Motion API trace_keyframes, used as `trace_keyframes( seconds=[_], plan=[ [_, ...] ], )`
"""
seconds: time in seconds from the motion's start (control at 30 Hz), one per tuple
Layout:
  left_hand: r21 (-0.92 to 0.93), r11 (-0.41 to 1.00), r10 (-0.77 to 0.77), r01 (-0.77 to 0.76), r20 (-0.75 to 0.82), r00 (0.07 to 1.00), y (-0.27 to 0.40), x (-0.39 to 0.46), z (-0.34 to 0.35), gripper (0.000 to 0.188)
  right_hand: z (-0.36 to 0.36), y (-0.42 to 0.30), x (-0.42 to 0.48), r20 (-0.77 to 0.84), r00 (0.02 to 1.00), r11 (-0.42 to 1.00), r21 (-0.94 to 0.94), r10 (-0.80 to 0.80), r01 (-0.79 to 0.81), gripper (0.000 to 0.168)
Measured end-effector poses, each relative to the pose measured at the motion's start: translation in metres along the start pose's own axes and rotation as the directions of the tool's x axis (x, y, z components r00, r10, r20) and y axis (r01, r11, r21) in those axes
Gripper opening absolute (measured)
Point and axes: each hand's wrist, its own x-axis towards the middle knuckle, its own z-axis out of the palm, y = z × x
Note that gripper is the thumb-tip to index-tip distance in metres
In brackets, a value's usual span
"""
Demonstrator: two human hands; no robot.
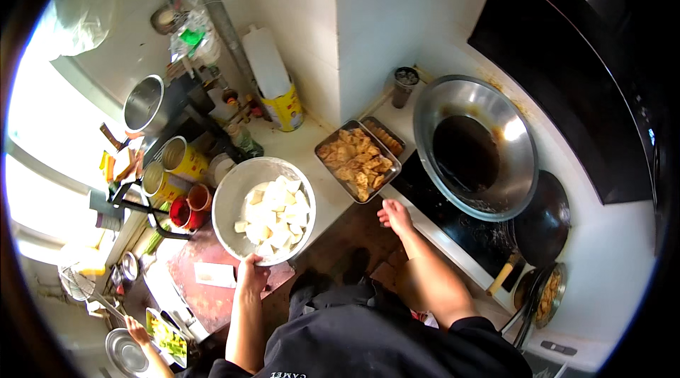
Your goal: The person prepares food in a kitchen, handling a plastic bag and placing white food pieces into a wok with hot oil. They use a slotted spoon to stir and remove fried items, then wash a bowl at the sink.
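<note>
My left hand [252,273] grips the near rim of a large metal bowl [229,208] at the centre left. Pale, cut chunks [281,211] lie in the bowl, mostly towards its right side. My right hand [394,216] hangs over the floor by the stove's front edge, fingers partly curled; I see nothing in it. Just beyond it, a metal tray of browned, fried-looking pieces [358,157] rests at the counter's corner, beside a smaller tray of browned food [383,135]. A wide metal basin [515,149] with dark contents stands over the black stove top [454,218].
A cleaver [214,275] lies on the reddish cutting board [199,298]. Yellow cans [186,159] and red containers [186,212] crowd the left side. A dark wok [544,218] stands right of the basin. At lower left, a co-worker's hand [137,330] holds a wire strainer's handle.
</note>
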Motion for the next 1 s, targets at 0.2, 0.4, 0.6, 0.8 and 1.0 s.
trace_keyframes(
  seconds=[0.2, 0.4, 0.6, 0.8, 1.0],
  plan=[
    [-0.178, 0.968, 0.172, -0.176, -0.036, 0.984, -0.013, -0.090, -0.059, 0.026, 0.031, -0.033, 0.057, -0.053, 0.988, 0.988, -0.030, 0.147, -0.149, 0.037],
    [-0.308, 0.933, 0.172, -0.184, -0.066, 0.983, -0.011, -0.158, -0.072, 0.040, 0.067, -0.031, 0.025, -0.078, 0.994, 0.997, -0.007, 0.078, -0.078, 0.028],
    [-0.273, 0.938, 0.205, -0.214, -0.064, 0.977, -0.001, -0.162, -0.094, 0.035, 0.155, -0.001, -0.056, 0.071, 0.985, 0.985, 0.060, 0.156, -0.161, 0.026],
    [-0.206, 0.960, 0.207, -0.192, 0.051, 0.977, 0.032, -0.140, -0.080, 0.035, 0.215, 0.032, -0.071, 0.266, 0.934, 0.959, 0.085, 0.240, -0.270, 0.022],
    [-0.036, 0.994, 0.106, -0.105, 0.047, 0.993, 0.057, -0.135, -0.044, 0.031, 0.184, -0.073, -0.115, 0.229, 0.967, 0.987, 0.139, -0.109, 0.079, 0.035]
  ],
)
